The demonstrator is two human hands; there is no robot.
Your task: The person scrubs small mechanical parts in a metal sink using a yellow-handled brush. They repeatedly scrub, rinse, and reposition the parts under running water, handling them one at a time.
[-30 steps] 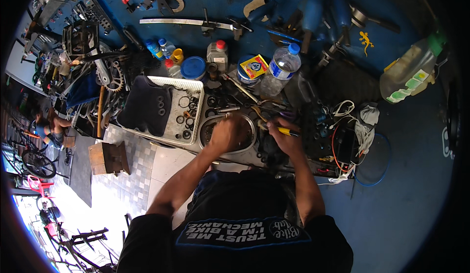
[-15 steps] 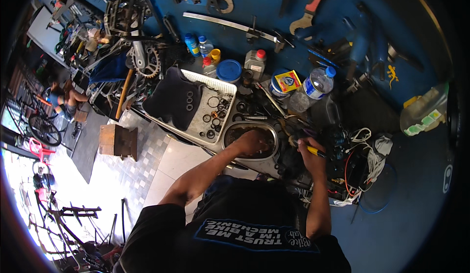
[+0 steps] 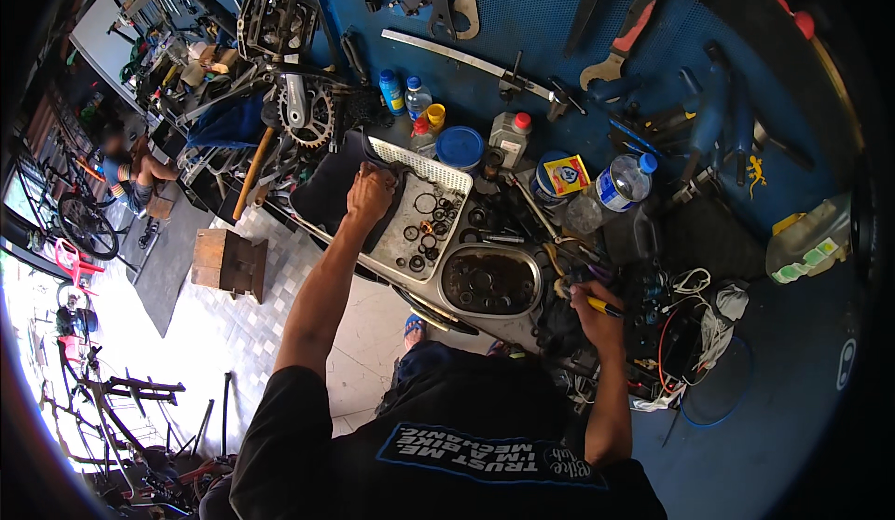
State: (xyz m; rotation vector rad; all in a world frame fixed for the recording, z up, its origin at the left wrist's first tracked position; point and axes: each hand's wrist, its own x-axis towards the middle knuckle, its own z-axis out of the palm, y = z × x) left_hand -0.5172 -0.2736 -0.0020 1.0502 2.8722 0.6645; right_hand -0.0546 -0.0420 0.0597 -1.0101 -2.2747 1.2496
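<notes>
My left hand is over the dark cloth in the white plastic basket, fingers drawn together; whatever they pinch is too small to make out. Small rings and bearing parts lie on the basket's bare side. Beside it stands an oval metal pan of dark liquid, with several round parts in it. To the right of the pan, my right hand is closed around a brush with a yellow and black handle. Its pale bristle end shows near the pan's right rim.
Behind the pan are a blue-lidded tub, a grey bottle with red cap and a large clear bottle. A crankset stands far left. Cables lie at right. A person sits in the left background.
My left hand has come out of the metal pan and moved left and away to the cloth in the basket. My right hand stays beside the pan with the brush. The view has shifted slightly.
</notes>
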